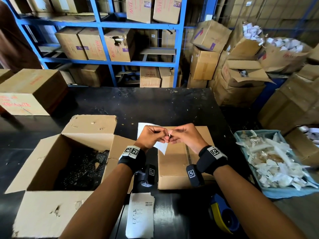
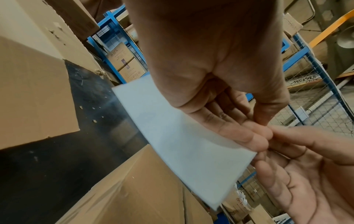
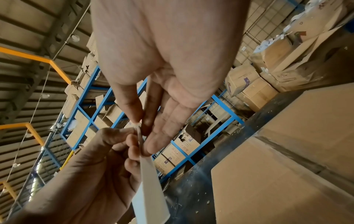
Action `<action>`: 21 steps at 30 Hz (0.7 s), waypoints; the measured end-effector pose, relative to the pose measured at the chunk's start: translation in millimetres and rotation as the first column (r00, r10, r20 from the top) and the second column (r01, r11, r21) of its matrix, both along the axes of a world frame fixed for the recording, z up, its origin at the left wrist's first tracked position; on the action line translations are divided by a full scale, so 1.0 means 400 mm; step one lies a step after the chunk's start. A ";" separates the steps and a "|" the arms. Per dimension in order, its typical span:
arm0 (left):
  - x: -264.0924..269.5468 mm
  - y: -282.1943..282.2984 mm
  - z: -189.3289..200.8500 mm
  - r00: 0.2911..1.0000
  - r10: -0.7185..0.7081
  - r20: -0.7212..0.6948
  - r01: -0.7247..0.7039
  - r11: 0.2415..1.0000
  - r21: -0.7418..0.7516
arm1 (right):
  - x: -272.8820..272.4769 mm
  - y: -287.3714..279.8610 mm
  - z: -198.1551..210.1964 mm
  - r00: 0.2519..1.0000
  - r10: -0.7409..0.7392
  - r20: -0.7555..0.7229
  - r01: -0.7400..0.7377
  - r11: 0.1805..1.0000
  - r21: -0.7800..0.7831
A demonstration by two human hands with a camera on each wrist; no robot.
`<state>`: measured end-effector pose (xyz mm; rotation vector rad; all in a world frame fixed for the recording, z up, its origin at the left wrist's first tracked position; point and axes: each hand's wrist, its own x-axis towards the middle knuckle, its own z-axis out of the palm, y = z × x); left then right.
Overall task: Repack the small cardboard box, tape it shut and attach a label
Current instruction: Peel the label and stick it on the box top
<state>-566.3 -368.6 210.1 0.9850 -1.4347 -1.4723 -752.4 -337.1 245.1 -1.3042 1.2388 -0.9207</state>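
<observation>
Here, going from the left, a closed carton with red lettering (image 1: 25, 94) is seen at the far left of the black table (image 1: 155, 104), and nearer the person a large open cardboard box (image 1: 57, 163) is set with its flaps spread and dark, speckled material inside. Just right of it, at the near edge, a stack of printed labels (image 1: 140, 216) is laid flat on the table. Above the middle of the table a white label sheet (image 1: 161, 146) is held up by both hands. The left hand (image 1: 151, 135) is clenched on the sheet, which is gripped between thumb and curled fingers; in the left wrist view the sheet (image 2: 184, 145) is shown slanting down from those fingers (image 2: 237, 136). A corner of the sheet is pinched by the right hand (image 1: 183, 134) between thumb and forefinger, with the remaining fingers (image 3: 168, 118) loosely extended in the right wrist view, where the sheet (image 3: 151, 188) is seen almost edge-on. Beneath both hands the small cardboard box (image 1: 179, 163) is set on the table with its top flaps closed; the label is held above it, not touching it. A yellow and blue tape dispenser (image 1: 222, 216) is lying by the right forearm, and at the far right a blue tray (image 1: 286, 194) is filled with white paper scraps.
</observation>
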 end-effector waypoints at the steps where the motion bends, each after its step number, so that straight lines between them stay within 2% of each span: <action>1: -0.001 0.001 -0.001 1.000 0.000 0.005 0.000 1.000 -0.001 | 0.000 0.000 -0.001 1.000 -0.010 0.005 0.010 1.000 0.010; 6: -0.002 0.009 -0.006 1.000 -0.011 -0.015 0.012 0.999 0.036 | -0.001 -0.002 -0.011 0.997 -0.052 0.053 0.050 0.998 0.048; 8: -0.001 0.017 -0.013 0.996 0.007 -0.089 0.002 0.995 0.102 | -0.004 -0.004 -0.020 0.993 -0.089 0.075 0.083 0.994 0.076; 10: 0.007 0.025 -0.028 0.972 0.093 -0.217 -0.046 0.975 0.215 | -0.016 -0.003 -0.028 0.985 -0.132 0.108 0.118 0.986 0.121; 13: 0.035 0.041 -0.063 0.900 0.246 -0.359 -0.117 0.931 0.345 | -0.053 0.000 -0.046 0.963 -0.207 0.172 0.171 0.964 0.202; 17: 0.081 0.062 -0.113 0.825 0.373 -0.424 -0.167 0.878 0.448 | -0.108 0.000 -0.088 0.924 -0.328 0.196 0.254 0.911 0.326; 21: 0.137 0.058 -0.157 0.676 0.515 -0.527 -0.195 0.815 0.546 | -0.138 -0.006 -0.115 0.885 -0.421 0.200 0.324 0.864 0.384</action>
